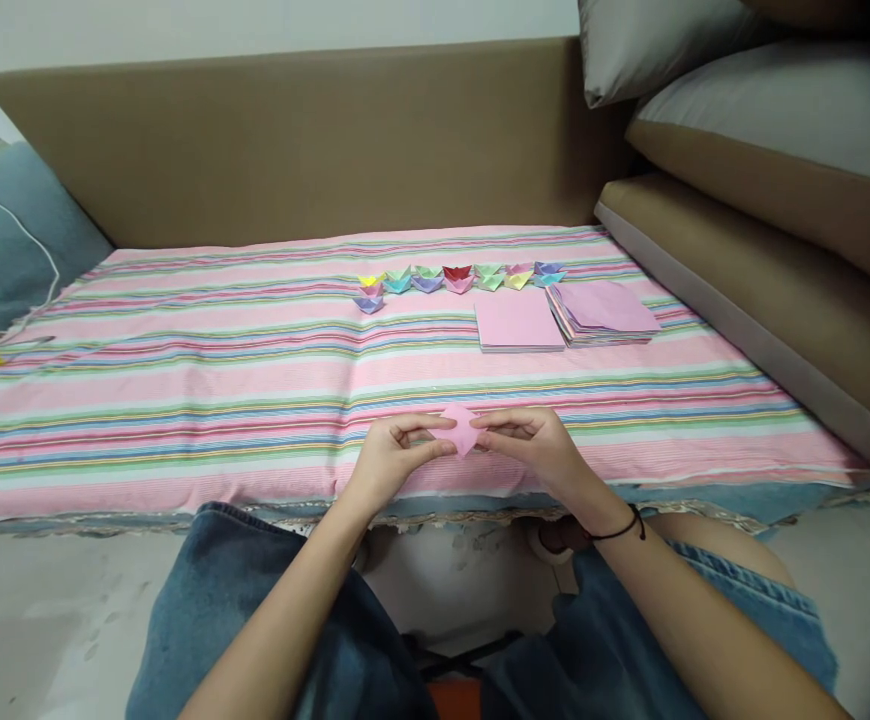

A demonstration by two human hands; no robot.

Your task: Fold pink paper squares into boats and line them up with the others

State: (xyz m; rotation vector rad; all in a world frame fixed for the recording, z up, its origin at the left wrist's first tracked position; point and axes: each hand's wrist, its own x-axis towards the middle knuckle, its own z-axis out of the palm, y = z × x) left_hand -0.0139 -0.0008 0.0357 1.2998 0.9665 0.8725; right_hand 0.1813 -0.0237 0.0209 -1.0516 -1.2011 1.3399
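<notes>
Between my two hands is a small piece of folded pink paper (pixel 463 432), roughly diamond-shaped, above the front part of the striped cloth. My left hand (pixel 397 450) pinches its left corner between thumb and fingers. On the opposite side, my right hand (pixel 531 440) grips the right corner the same way. Fingertips cover both side corners of the paper. Farther back stand several folded paper boats (pixel 457 278) in many colours, lined up in rows.
A flat stack of pink square paper (pixel 519 322) lies right of centre, beside a thicker, looser stack of coloured paper (pixel 604 305). Striped cloth (pixel 142 370) covers the seat. Cushions (pixel 772 200) are piled at the right, and a white cable (pixel 34 245) runs at the left.
</notes>
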